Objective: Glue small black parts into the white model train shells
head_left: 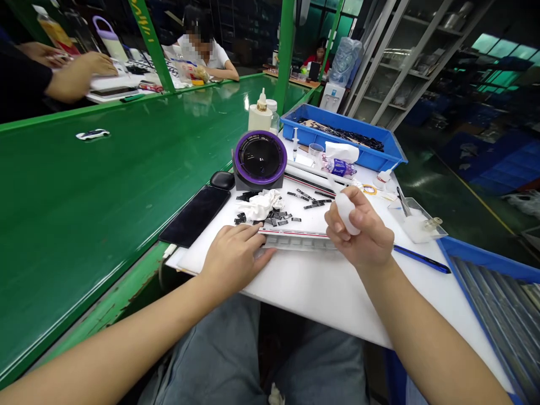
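My left hand (236, 253) rests on the white board (312, 281), its fingers closed and pressed on the left end of a long clear strip tray (295, 241). Fingers of my right hand (358, 230) wrap round a small white squeeze bottle (346, 211), held just above the strip's right end. Several small black parts (278, 216) lie scattered beyond the strip, beside a crumpled white cloth (264, 203).
A purple-rimmed round lamp (260, 157), a black phone (196, 215), a glue bottle (259, 115) and a blue bin (337, 124) stand behind. A blue pen (422, 260) and a clear dish (417, 222) lie at right. The green conveyor (105, 191) runs left; other people work at the far side.
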A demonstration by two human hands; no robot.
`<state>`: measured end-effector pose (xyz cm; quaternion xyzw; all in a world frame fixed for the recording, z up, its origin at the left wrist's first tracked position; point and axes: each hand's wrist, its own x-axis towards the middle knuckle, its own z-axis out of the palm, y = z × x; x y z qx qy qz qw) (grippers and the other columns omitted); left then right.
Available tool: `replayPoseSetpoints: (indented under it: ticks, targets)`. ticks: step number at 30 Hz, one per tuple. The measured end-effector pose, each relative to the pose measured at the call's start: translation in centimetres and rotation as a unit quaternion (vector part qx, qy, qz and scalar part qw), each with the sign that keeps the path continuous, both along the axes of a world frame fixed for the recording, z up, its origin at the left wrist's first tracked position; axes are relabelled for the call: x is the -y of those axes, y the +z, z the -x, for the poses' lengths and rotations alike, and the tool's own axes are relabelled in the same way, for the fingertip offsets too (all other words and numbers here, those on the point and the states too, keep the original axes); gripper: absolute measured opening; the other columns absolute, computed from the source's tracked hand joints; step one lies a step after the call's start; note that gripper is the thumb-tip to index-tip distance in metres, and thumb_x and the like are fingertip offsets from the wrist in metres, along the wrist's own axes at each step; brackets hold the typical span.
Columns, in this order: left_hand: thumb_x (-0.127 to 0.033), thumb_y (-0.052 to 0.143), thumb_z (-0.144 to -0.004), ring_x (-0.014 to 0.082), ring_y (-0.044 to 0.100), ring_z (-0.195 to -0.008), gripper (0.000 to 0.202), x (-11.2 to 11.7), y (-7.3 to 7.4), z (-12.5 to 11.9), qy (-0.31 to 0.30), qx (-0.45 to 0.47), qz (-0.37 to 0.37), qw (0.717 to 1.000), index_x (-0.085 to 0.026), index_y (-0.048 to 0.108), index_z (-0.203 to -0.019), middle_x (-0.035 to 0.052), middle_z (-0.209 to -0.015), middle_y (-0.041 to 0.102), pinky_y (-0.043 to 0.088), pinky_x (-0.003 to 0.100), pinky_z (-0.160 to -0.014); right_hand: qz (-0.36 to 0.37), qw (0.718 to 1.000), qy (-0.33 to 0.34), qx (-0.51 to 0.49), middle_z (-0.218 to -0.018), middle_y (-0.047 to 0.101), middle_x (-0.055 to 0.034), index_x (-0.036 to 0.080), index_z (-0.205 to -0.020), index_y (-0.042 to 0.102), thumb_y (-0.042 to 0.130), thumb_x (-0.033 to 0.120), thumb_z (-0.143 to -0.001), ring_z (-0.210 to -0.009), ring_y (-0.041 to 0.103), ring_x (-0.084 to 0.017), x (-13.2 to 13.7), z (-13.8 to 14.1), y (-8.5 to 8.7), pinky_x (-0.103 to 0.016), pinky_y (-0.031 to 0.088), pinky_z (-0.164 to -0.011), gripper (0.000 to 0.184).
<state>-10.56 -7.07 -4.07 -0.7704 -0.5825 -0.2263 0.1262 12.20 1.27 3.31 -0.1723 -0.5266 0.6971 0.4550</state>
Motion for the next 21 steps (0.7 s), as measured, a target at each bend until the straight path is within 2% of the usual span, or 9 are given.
replayPoseSetpoints:
  ticks: [3,6,9,11,14,17,21]
  targets:
    - [-0.043,0.059,-0.092,0.0280,0.067,-0.103,0.027,0.0,-0.1,-0.1,0.004,0.009,0.004,1.000,-0.018,0.070,-0.086,0.0085,-0.113,0.073,0.051,0.044,-0.083,0.026,0.999,0.020,-0.011,-0.058,0.042,0.0056,0.027,-0.091,0.062,0.079,0.035,-0.069,-0.051,0.030,-0.009,0.4,0.7,-0.4,-0.018,0.022,-0.041,0.029]
    - [-0.043,0.059,-0.091,0.0280,0.067,-0.103,0.027,-0.1,-0.1,-0.2,0.005,0.011,0.004,1.000,-0.018,0.070,-0.087,0.0080,-0.113,0.073,0.051,0.044,-0.083,0.007,0.999,-0.030,0.009,-0.056,0.034,0.0065,0.024,-0.089,0.064,0.074,0.044,-0.077,-0.049,0.029,-0.009,0.7,1.6,-1.2,-0.021,0.024,-0.043,0.026]
    - [-0.043,0.059,-0.091,0.0279,0.067,-0.102,0.027,-0.1,-0.1,-0.2,0.007,0.010,-0.003,1.000,-0.018,0.071,-0.087,0.0083,-0.114,0.073,0.051,0.044,-0.083,-0.119,0.979,-0.156,0.047,-0.055,0.042,0.0052,0.022,-0.083,0.064,0.067,0.046,-0.085,-0.046,0.035,-0.009,1.5,2.5,-2.3,-0.024,0.030,-0.043,0.024]
    - [-0.043,0.059,-0.091,0.0279,0.067,-0.102,0.027,-0.1,-0.1,-0.3,0.007,0.008,-0.009,1.000,-0.018,0.071,-0.088,0.0083,-0.113,0.073,0.051,0.044,-0.082,-0.244,0.939,-0.229,0.081,-0.062,0.057,0.0012,0.021,-0.083,0.067,0.066,0.044,-0.087,-0.050,0.047,-0.010,2.1,2.9,-3.1,-0.026,0.038,-0.046,0.023]
    - [-0.042,0.058,-0.091,0.0281,0.068,-0.101,0.027,0.0,0.0,-0.3,0.008,0.007,-0.019,1.000,-0.018,0.071,-0.089,0.0079,-0.112,0.073,0.050,0.044,-0.082,-0.377,0.880,-0.261,0.125,-0.073,0.071,-0.0042,0.020,-0.083,0.071,0.064,0.041,-0.089,-0.060,0.064,-0.016,2.4,3.3,-3.9,-0.029,0.050,-0.054,0.023]
    - [-0.041,0.058,-0.091,0.0275,0.068,-0.100,0.026,0.1,0.2,-0.4,0.009,0.011,-0.017,1.000,-0.019,0.070,-0.090,0.0073,-0.112,0.073,0.050,0.043,-0.082,-0.412,0.858,-0.261,0.161,-0.075,0.075,-0.0049,0.021,-0.081,0.072,0.063,0.039,-0.090,-0.066,0.070,-0.019,2.4,3.8,-4.0,-0.030,0.055,-0.060,0.022]
    - [-0.041,0.057,-0.091,0.0274,0.068,-0.099,0.025,0.0,0.4,-0.5,0.009,0.010,-0.013,1.000,-0.019,0.070,-0.091,0.0074,-0.111,0.074,0.050,0.043,-0.081,-0.409,0.854,-0.252,0.201,-0.075,0.076,-0.0053,0.021,-0.080,0.072,0.060,0.038,-0.091,-0.070,0.073,-0.020,2.4,4.5,-4.1,-0.031,0.058,-0.065,0.023]
